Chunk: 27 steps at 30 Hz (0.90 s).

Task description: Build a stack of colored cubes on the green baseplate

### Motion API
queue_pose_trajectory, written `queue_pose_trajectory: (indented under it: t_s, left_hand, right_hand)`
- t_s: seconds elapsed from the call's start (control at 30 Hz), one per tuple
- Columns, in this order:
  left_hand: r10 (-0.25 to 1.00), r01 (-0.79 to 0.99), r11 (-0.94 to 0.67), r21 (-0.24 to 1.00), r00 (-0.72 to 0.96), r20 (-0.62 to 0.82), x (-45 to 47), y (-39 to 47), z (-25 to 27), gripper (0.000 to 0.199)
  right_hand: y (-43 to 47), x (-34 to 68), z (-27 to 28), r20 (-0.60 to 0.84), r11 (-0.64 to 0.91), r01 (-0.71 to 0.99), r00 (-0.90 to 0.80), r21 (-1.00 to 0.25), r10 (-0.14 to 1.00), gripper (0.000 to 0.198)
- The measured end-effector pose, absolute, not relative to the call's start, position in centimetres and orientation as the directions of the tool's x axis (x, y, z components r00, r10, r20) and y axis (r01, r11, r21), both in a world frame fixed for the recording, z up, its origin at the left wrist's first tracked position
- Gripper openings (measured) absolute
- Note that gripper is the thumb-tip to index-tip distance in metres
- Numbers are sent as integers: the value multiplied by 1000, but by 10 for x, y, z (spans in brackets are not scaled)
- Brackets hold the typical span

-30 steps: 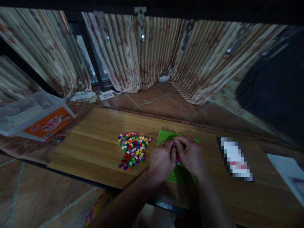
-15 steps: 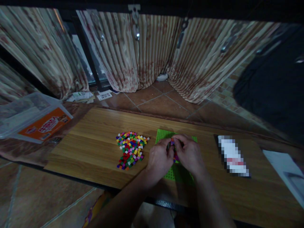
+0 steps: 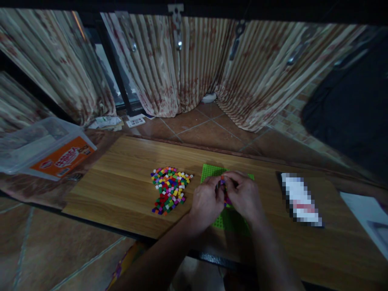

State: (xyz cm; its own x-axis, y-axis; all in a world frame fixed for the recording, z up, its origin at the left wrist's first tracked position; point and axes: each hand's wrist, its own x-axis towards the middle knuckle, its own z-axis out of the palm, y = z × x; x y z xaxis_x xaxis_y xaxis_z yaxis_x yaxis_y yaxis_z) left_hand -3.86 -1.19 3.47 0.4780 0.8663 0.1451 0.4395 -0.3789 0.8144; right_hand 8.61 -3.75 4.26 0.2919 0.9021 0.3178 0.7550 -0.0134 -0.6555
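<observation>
My left hand (image 3: 207,202) and my right hand (image 3: 245,194) meet over a green studded baseplate (image 3: 220,221). Their fingers are closed in a pinch around small coloured building bricks (image 3: 223,182), of which orange and purple bits show between the fingertips. More purple and red pieces peek out just below the fingers; how they join, and whether they sit on the plate, is hidden. Left of my hands, a loose pile of small bricks (image 3: 169,188) in many colours is spread on the wooden board.
The wooden board (image 3: 121,178) lies on a long table. A dark-edged flat item (image 3: 301,200) with a blurred-out face lies to the right, near white paper (image 3: 360,214). At the left stands a clear plastic box (image 3: 57,133) with an orange label. Striped curtains (image 3: 194,64) hang behind.
The whole view has shifted slightly, with things now a little further right. My hands keep the same pinch over the baseplate, with hardly any finger movement visible.
</observation>
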Motion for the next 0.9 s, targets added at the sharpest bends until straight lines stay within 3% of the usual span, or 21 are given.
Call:
queue_pose_trajectory:
  t_s: [0.9]
  left_hand:
    - [842, 358, -395, 846, 509, 178, -44, -7, 34, 36]
  right_hand:
    - [-37, 85, 41, 350, 12, 784, 263, -621, 899, 24]
